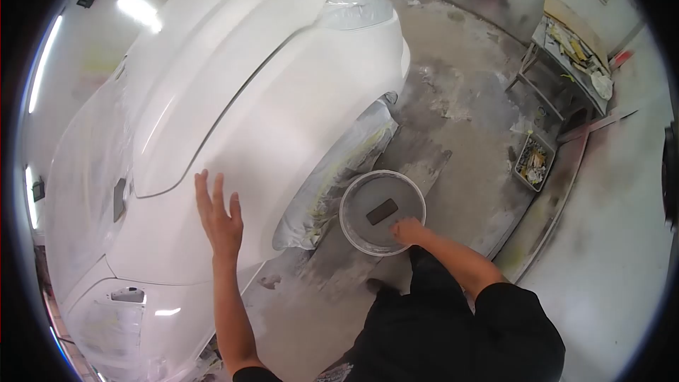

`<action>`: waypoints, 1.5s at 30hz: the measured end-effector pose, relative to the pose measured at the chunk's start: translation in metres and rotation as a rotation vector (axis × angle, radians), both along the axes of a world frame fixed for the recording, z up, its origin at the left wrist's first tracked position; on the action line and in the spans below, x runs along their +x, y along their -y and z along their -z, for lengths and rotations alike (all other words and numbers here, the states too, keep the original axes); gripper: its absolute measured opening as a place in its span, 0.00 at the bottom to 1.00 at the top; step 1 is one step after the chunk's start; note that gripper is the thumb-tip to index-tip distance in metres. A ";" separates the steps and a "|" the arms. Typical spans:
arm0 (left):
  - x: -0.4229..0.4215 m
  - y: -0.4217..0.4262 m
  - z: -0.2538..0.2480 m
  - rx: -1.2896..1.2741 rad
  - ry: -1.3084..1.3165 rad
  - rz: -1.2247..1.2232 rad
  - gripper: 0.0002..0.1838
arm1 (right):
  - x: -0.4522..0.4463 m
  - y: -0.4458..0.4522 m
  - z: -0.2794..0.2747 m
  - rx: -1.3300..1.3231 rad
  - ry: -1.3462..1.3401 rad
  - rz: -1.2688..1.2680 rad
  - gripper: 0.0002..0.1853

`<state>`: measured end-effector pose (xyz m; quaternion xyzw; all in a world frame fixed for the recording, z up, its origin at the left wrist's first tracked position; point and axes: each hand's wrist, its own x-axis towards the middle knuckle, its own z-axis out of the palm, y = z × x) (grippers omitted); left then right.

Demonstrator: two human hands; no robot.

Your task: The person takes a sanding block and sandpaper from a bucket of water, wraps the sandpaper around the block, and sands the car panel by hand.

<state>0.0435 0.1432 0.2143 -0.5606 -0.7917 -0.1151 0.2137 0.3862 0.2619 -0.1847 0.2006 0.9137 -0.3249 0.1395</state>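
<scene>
My left hand [223, 216] is at the white fender [254, 163] of a car, fingers spread and stretched out; whether the palm presses on the panel is hard to tell. Below and to the right, a round bucket [346, 237] of grey water stands on the floor. In it is a dark rectangular block [382, 211], like a sanding block. My right hand [409, 231] is over the bucket's near right rim, close to the block but apart from it. Its fingers are curled together, and anything inside them is hidden.
Silvery masking sheet [332, 177] covers the wheel arch, with more over the headlight [359, 1]. Clear film [78, 148] drapes the car's far side. A cluttered table [566, 56] stands by the right wall, near a crate of odds and ends [534, 163].
</scene>
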 end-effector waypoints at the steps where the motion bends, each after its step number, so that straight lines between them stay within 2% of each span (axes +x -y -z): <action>1: -0.001 -0.009 -0.006 0.000 0.001 -0.018 0.27 | -0.005 -0.007 0.008 -0.011 0.039 -0.032 0.18; 4: -0.009 -0.022 -0.013 -0.045 -0.064 -0.013 0.28 | -0.012 -0.011 0.025 -0.047 0.136 -0.083 0.19; 6: -0.020 -0.024 -0.014 -0.111 -0.137 0.020 0.32 | -0.018 -0.002 0.084 -0.117 0.163 -0.197 0.22; 8: -0.029 -0.028 -0.007 -0.230 -0.187 0.048 0.34 | -0.024 -0.006 0.078 -0.113 0.163 -0.242 0.24; 10: -0.040 -0.034 0.000 -0.352 -0.220 0.058 0.37 | -0.024 -0.006 0.076 -0.196 0.206 -0.136 0.23; 13: -0.062 -0.042 0.008 -0.452 -0.310 0.061 0.36 | -0.019 -0.009 0.071 0.039 0.057 -0.098 0.23; 17: -0.085 -0.036 0.020 -0.481 -0.450 0.073 0.34 | -0.036 -0.025 0.075 -0.097 0.192 -0.119 0.23; 22: -0.089 -0.034 0.030 -0.443 -0.527 0.077 0.31 | -0.040 -0.035 0.115 -0.116 0.261 -0.105 0.21; 25: -0.092 -0.031 0.034 -0.430 -0.523 0.078 0.29 | -0.040 -0.037 0.125 -0.279 0.176 0.238 0.20; 27: -0.093 -0.032 0.035 -0.421 -0.525 0.088 0.29 | -0.041 -0.050 0.123 -0.257 0.292 0.045 0.22; 29: -0.093 -0.032 0.034 -0.415 -0.533 0.100 0.29 | -0.038 -0.044 0.148 -0.236 0.381 -0.112 0.23; 30: -0.092 -0.033 0.033 -0.411 -0.538 0.108 0.29 | -0.033 -0.031 0.199 -0.225 0.415 -0.173 0.23; 31: -0.091 -0.034 0.032 -0.405 -0.543 0.114 0.29 | -0.027 -0.023 0.226 -0.212 0.450 -0.234 0.23; 34: -0.091 -0.035 0.032 -0.392 -0.550 0.125 0.29 | -0.012 -0.023 0.203 -0.238 0.265 -0.015 0.24; 40: -0.091 -0.037 0.033 -0.382 -0.555 0.129 0.33 | 0.011 -0.020 0.130 -0.357 0.082 -0.070 0.24; 42: -0.092 -0.037 0.034 -0.388 -0.553 0.119 0.35 | -0.004 -0.016 0.129 -0.357 0.210 -0.074 0.24; 44: -0.091 -0.037 0.034 -0.384 -0.549 0.119 0.36 | -0.006 -0.009 0.120 -0.356 0.220 0.018 0.22; 45: -0.092 -0.038 0.034 -0.370 -0.551 0.124 0.36 | -0.004 -0.008 0.111 -0.279 0.130 0.025 0.20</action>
